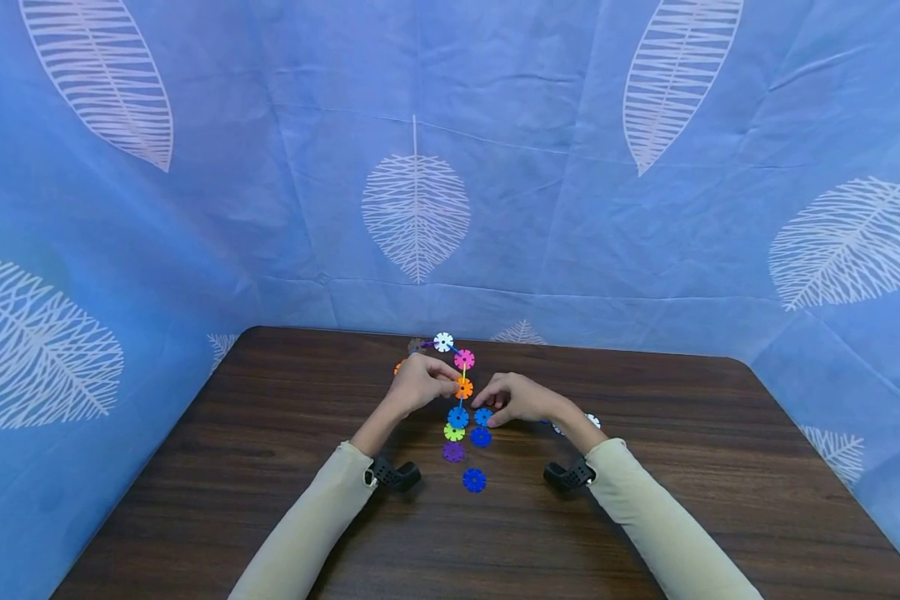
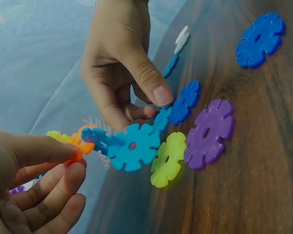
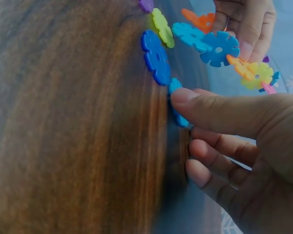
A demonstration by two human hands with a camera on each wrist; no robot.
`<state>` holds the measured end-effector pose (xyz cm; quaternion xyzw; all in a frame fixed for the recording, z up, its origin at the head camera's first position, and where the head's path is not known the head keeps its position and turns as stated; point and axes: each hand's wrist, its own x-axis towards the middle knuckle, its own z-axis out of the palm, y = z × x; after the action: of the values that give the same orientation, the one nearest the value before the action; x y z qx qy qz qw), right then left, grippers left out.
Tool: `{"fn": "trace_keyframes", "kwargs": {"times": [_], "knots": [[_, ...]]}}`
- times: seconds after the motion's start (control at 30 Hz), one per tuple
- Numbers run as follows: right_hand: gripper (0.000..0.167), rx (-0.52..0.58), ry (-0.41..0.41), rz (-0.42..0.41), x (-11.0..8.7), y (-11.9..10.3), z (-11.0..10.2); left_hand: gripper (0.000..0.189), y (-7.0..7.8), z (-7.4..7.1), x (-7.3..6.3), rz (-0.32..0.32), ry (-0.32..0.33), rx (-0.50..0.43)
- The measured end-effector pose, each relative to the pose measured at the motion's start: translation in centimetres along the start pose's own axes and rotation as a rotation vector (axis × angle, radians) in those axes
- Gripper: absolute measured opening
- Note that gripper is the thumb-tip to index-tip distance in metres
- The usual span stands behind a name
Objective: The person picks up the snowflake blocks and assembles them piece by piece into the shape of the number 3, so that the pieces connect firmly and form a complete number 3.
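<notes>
Clock directions are taken from the orange disc in the head view. Nearest are two pale sleeves (image 1: pixel 307 525), with a black wrist device (image 1: pixel 397 476) at seven o'clock and another at four. On the dark wood-grained bench (image 1: pixel 750 467), a notched deep-blue disc (image 1: pixel 474 480) lies alone at six o'clock. Farther in, also at six, are a purple disc (image 1: pixel 453 452) and a lime disc (image 1: pixel 453 432), near each other, while a second deep-blue disc (image 1: pixel 481 437) sits at five. Just past that one, also at five, is a light-blue disc (image 1: pixel 483 417).

The right hand (image 1: pixel 521 400), at three o'clock, is at the light-blue disc, its thumb and index finger apart and the grip loose; whether the thumb touches the disc cannot be told. White discs (image 1: pixel 592 421) show beyond its wrist.

The left hand (image 1: pixel 423 383), at nine, has its grip closed, thumb and finger pinching the orange disc (image 1: pixel 463 388), part of a linked chain. A blue disc (image 1: pixel 458 417) forms its near end at six o'clock; beyond the orange come a yellow disc (image 1: pixel 464 372) and a pink disc (image 1: pixel 464 359) at twelve, then a white disc (image 1: pixel 443 342) at eleven. Blue leaf-print fabric (image 1: pixel 495 208) hangs behind.
</notes>
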<state>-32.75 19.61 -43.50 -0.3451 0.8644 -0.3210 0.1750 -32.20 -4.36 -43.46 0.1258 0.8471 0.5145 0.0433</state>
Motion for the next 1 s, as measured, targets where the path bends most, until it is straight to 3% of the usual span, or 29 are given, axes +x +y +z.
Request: {"fn": "trace_keyframes", "kwargs": {"times": [0.17, 0.43, 0.77, 1.0], "knots": [[0.025, -0.01, 0.013, -0.001, 0.14, 0.01, 0.12, 0.011, -0.17, -0.22, 0.03, 0.018, -0.019, 0.009], [0.019, 0.023, 0.012, 0.065, 0.26, -0.28, 0.04, 0.011, -0.32, -0.51, 0.07, 0.048, -0.044, -0.004], [0.02, 0.15, -0.001, 0.078, 0.04, -0.39, -0.09, 0.01, -0.35, -0.63, 0.08, 0.035, -0.066, -0.025], [0.016, 0.25, 0.048, 0.096, -0.16, -0.37, 0.11, 0.009, -0.44, -0.61, 0.0, 0.028, -0.07, -0.023]]}}
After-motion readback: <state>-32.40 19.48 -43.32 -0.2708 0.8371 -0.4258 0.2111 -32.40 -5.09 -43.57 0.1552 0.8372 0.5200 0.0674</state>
